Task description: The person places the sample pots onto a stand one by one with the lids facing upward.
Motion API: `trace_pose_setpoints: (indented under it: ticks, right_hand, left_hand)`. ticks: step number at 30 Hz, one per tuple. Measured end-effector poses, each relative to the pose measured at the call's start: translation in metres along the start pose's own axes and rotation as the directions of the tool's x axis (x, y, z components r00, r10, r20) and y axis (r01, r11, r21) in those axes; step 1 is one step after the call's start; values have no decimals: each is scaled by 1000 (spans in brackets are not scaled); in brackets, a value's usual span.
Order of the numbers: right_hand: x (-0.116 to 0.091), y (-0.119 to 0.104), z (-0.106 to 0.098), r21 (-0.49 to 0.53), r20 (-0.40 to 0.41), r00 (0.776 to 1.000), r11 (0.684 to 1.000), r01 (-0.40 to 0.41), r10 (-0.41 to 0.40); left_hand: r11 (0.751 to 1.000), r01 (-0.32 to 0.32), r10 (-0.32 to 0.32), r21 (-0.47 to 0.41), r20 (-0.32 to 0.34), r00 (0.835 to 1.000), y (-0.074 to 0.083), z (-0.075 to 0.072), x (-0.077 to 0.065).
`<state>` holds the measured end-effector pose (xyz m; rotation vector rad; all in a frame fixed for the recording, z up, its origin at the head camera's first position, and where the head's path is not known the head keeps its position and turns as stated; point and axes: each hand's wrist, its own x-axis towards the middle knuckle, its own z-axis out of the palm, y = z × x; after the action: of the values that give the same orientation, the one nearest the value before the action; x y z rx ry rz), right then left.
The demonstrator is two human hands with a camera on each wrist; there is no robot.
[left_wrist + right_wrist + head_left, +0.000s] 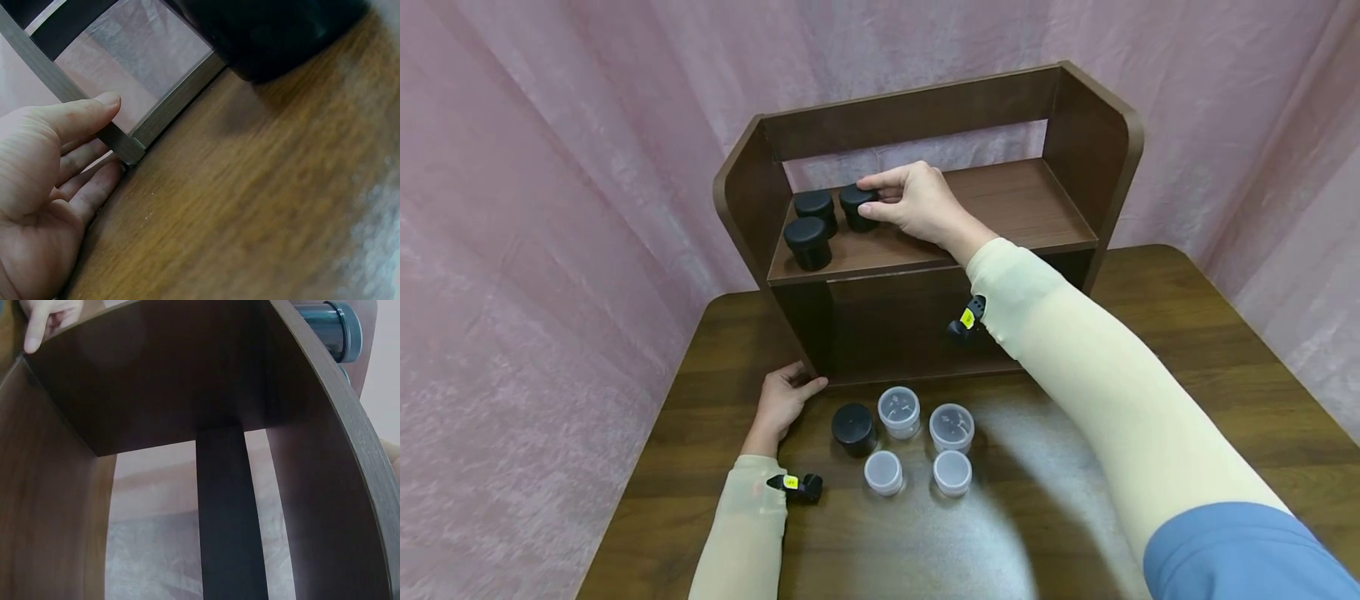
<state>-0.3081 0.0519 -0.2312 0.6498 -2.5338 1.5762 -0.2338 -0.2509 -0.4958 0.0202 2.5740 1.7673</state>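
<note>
On the upper board of a brown wooden shelf [1000, 196], my right hand [921, 204] pinches a black lidded jar [852, 217] between thumb and fingers. Two more black jars, one at the back [815, 204] and one nearer the front edge [808, 243], stand upright to its left. Down at the shelf's lower left corner, my left hand [781, 402] holds the side panel. In the left wrist view, the thumb [94, 112] lies on one side of that panel [47, 65] and the other fingers are behind it.
In front of the shelf, a black jar [854, 427] stands on the wooden table [700, 483]. Beside it are several translucent lidded tubs, including a back one [899, 408] and a front one [952, 472]. Pink curtains [625, 167] hang behind.
</note>
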Motion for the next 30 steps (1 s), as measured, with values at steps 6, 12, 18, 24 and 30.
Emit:
trace_pose_setpoints:
  ticks: [6,12,18,24,30]
  right_hand:
    - [-1,0,1,-4,4,1000,1000,6,-6]
    - [-2,-2,1,-13,8,1000,1000,13,-13]
    - [-1,-3,1,-19,10,999,999,37,-36]
    - [-1,-2,1,-6,-2,997,997,73,-73]
    - [-4,-4,-2,-64,-35,996,995,80,-82]
  left_hand:
    - [1000,1,-1,-1,-3,1000,0,0,-1]
    - [1000,-4,4,-8,-1,1000,0,-2,1]
    - [1000,-11,11,-5,-6,1000,0,-2,1]
    - [1000,-20,20,-4,-4,1000,1,-3,1]
    - [1000,-8,8,0,-11,1000,3,-2,0]
